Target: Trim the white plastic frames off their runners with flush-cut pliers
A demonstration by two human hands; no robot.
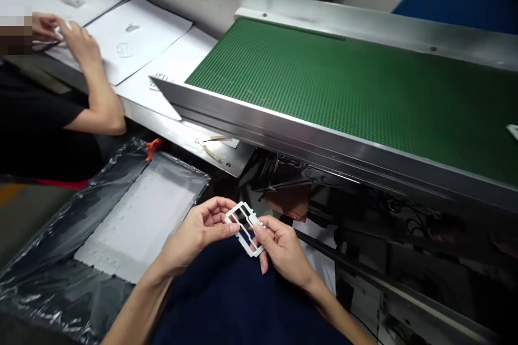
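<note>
A small white plastic frame [245, 227] with rectangular openings is held over my lap, low in the middle of the view. My left hand [199, 232] pinches its left end between thumb and fingers. At the frame's lower right side my right hand [282, 248] grips it with closed fingers. Both hands are below the steel edge of a green conveyor belt [343, 75].
A box lined with black plastic [48, 259] holds a white sheet of parts [141, 215] at my left. A co-worker's hand [81, 43] rests on white paper sheets [141, 32] at the far left. One small white part [513, 130] lies on the belt's right edge.
</note>
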